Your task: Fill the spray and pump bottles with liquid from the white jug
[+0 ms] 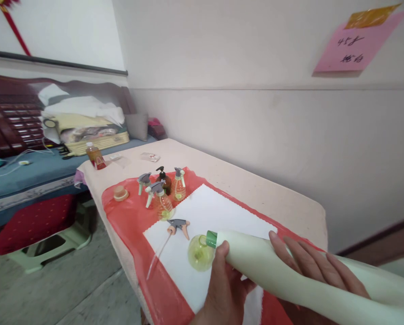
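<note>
A large pale green jug [256,259] lies tilted almost flat in both hands. My left hand [224,286] grips it from below near the neck, thumb on its side. My right hand [319,264] is wrapped round its body farther back. The jug's green spout [211,239] is at the mouth of a round clear bottle [197,258] with yellowish liquid; whether they touch, I cannot tell. That bottle stands on a white cloth [218,212]. To its left lies a grey and peach trigger spray head [178,225] with a thin tube.
Clear trigger spray bottles [163,205] and a brown pump bottle [164,181] stand on red plastic sheeting [134,212], beside a small tan lid [120,193]. An amber bottle [96,155] is at the table's far left. A red-topped stool [39,221] stands left of the table; a wall runs along its right.
</note>
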`<state>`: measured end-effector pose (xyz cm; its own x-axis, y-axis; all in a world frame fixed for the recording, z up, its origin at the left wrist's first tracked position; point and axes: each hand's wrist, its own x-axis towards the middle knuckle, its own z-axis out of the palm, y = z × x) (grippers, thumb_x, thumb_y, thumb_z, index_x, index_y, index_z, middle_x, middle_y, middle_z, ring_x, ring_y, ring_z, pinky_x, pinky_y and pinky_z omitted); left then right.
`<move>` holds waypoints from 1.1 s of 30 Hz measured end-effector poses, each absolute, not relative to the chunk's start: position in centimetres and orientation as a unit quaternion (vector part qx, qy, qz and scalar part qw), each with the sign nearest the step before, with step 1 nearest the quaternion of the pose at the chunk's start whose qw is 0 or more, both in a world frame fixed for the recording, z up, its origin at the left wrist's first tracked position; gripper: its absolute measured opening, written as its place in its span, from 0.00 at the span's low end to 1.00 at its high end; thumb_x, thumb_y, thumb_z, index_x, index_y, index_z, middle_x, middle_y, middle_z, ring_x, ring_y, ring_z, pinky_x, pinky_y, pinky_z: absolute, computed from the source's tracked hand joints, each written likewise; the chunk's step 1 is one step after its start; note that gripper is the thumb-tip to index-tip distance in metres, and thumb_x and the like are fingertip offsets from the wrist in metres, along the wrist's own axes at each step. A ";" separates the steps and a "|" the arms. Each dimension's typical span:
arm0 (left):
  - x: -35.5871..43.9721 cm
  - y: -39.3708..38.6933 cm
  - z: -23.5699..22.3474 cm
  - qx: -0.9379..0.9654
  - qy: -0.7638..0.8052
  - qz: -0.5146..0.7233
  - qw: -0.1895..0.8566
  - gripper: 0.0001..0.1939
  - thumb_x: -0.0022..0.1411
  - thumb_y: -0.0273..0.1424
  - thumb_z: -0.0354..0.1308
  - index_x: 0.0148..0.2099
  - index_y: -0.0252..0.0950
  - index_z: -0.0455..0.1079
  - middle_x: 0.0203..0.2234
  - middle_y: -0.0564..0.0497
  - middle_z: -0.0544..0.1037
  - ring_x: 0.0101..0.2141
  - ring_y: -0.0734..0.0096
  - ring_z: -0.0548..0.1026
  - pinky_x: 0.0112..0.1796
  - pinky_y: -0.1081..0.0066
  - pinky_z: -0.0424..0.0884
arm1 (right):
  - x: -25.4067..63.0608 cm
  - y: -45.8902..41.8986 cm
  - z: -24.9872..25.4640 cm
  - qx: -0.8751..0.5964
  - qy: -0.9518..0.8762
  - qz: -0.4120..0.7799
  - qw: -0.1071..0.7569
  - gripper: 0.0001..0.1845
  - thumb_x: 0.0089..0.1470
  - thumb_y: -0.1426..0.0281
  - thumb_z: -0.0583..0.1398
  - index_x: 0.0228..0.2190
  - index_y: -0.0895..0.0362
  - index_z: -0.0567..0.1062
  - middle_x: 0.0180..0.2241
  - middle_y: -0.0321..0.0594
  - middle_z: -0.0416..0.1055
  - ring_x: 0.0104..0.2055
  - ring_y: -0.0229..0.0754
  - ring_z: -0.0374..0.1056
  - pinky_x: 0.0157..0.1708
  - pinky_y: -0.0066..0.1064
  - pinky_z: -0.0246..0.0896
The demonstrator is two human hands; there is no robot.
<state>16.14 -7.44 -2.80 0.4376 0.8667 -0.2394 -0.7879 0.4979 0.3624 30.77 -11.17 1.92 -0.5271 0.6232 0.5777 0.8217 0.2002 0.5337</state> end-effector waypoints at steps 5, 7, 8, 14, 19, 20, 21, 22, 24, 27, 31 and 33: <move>16.1 -7.5 -2.7 0.091 0.204 0.495 0.840 0.35 0.59 0.51 0.51 0.58 0.29 0.67 0.52 0.37 0.74 0.56 0.46 0.65 0.51 0.57 0.61 | 30.8 -11.1 1.9 -0.481 -0.763 -0.414 0.118 0.27 0.62 0.74 0.48 0.61 0.59 0.59 0.62 0.49 0.59 0.61 0.61 0.58 0.56 0.57 0.57; 16.1 -7.5 -2.7 0.087 0.200 0.494 0.841 0.34 0.60 0.50 0.50 0.59 0.29 0.67 0.52 0.37 0.74 0.56 0.47 0.65 0.51 0.58 0.62 | 30.9 -11.2 1.8 -0.480 -0.764 -0.416 0.115 0.27 0.61 0.75 0.49 0.61 0.59 0.59 0.62 0.48 0.59 0.61 0.62 0.58 0.57 0.57 0.57; 16.1 -7.5 -2.7 0.088 0.195 0.494 0.843 0.34 0.61 0.49 0.50 0.59 0.28 0.67 0.53 0.37 0.74 0.56 0.47 0.65 0.51 0.58 0.62 | 30.9 -11.3 1.7 -0.479 -0.763 -0.418 0.116 0.27 0.61 0.75 0.49 0.61 0.58 0.59 0.62 0.48 0.59 0.61 0.62 0.58 0.57 0.57 0.57; 16.1 -7.5 -2.8 0.098 0.180 0.496 0.844 0.34 0.62 0.49 0.47 0.59 0.28 0.67 0.53 0.38 0.74 0.57 0.47 0.65 0.51 0.58 0.62 | 31.0 -11.2 1.5 -0.486 -0.763 -0.410 0.119 0.27 0.62 0.73 0.50 0.62 0.57 0.59 0.61 0.48 0.61 0.61 0.62 0.58 0.57 0.57 0.56; 16.1 -7.5 -2.8 0.095 0.190 0.493 0.844 0.34 0.62 0.49 0.48 0.59 0.27 0.67 0.53 0.37 0.73 0.57 0.48 0.65 0.51 0.59 0.63 | 30.8 -11.0 1.4 -0.485 -0.760 -0.417 0.118 0.26 0.62 0.73 0.49 0.61 0.58 0.60 0.62 0.48 0.60 0.62 0.62 0.57 0.57 0.57 0.56; 16.1 -7.5 -2.8 0.095 0.190 0.494 0.843 0.34 0.62 0.49 0.48 0.59 0.27 0.66 0.53 0.37 0.73 0.57 0.48 0.65 0.51 0.59 0.63 | 30.8 -11.0 1.4 -0.485 -0.759 -0.417 0.120 0.26 0.62 0.73 0.49 0.61 0.58 0.60 0.62 0.48 0.60 0.61 0.62 0.57 0.57 0.58 0.57; 16.1 -7.5 -2.8 0.096 0.191 0.494 0.843 0.35 0.62 0.49 0.48 0.59 0.27 0.66 0.53 0.37 0.73 0.57 0.48 0.65 0.51 0.59 0.63 | 30.8 -11.1 1.4 -0.485 -0.759 -0.418 0.122 0.26 0.62 0.73 0.49 0.61 0.58 0.60 0.62 0.49 0.60 0.61 0.63 0.58 0.57 0.58 0.57; 16.1 -7.5 -2.8 0.097 0.192 0.494 0.842 0.35 0.62 0.49 0.48 0.59 0.27 0.66 0.53 0.37 0.73 0.57 0.47 0.65 0.51 0.59 0.63 | 30.8 -11.1 1.4 -0.484 -0.759 -0.418 0.122 0.26 0.62 0.73 0.49 0.61 0.59 0.60 0.62 0.49 0.60 0.61 0.63 0.58 0.56 0.58 0.57; 16.1 -7.5 -2.7 0.098 0.194 0.492 0.843 0.35 0.62 0.50 0.48 0.59 0.27 0.66 0.53 0.37 0.73 0.57 0.47 0.65 0.51 0.59 0.63 | 30.9 -11.2 1.4 -0.482 -0.761 -0.416 0.122 0.27 0.61 0.74 0.49 0.61 0.58 0.59 0.62 0.49 0.60 0.61 0.63 0.58 0.56 0.57 0.58; 16.1 -7.5 -2.7 0.099 0.190 0.496 0.842 0.34 0.62 0.49 0.48 0.60 0.28 0.66 0.54 0.38 0.73 0.57 0.47 0.65 0.51 0.58 0.63 | 30.9 -11.2 1.4 -0.485 -0.762 -0.410 0.125 0.27 0.61 0.73 0.50 0.61 0.58 0.59 0.62 0.49 0.60 0.61 0.62 0.58 0.57 0.57 0.57; 16.1 -7.5 -2.7 0.101 0.173 0.499 0.843 0.34 0.63 0.49 0.47 0.60 0.28 0.66 0.54 0.38 0.73 0.57 0.48 0.65 0.52 0.59 0.63 | 30.8 -11.0 1.4 -0.485 -0.759 -0.416 0.125 0.27 0.61 0.73 0.50 0.61 0.56 0.60 0.62 0.46 0.61 0.61 0.61 0.58 0.57 0.57 0.56; 16.1 -7.5 -2.8 0.102 0.173 0.498 0.844 0.34 0.63 0.49 0.47 0.60 0.27 0.66 0.54 0.38 0.73 0.57 0.48 0.65 0.52 0.58 0.62 | 30.8 -11.0 1.4 -0.482 -0.759 -0.420 0.124 0.27 0.61 0.73 0.49 0.61 0.56 0.59 0.62 0.46 0.61 0.61 0.60 0.58 0.58 0.56 0.56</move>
<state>16.11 -7.49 -2.79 0.4448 0.8751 -0.1907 -0.8049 0.4839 0.3434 30.79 -10.99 1.42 -0.5053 0.6276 0.5923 0.8351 0.1828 0.5188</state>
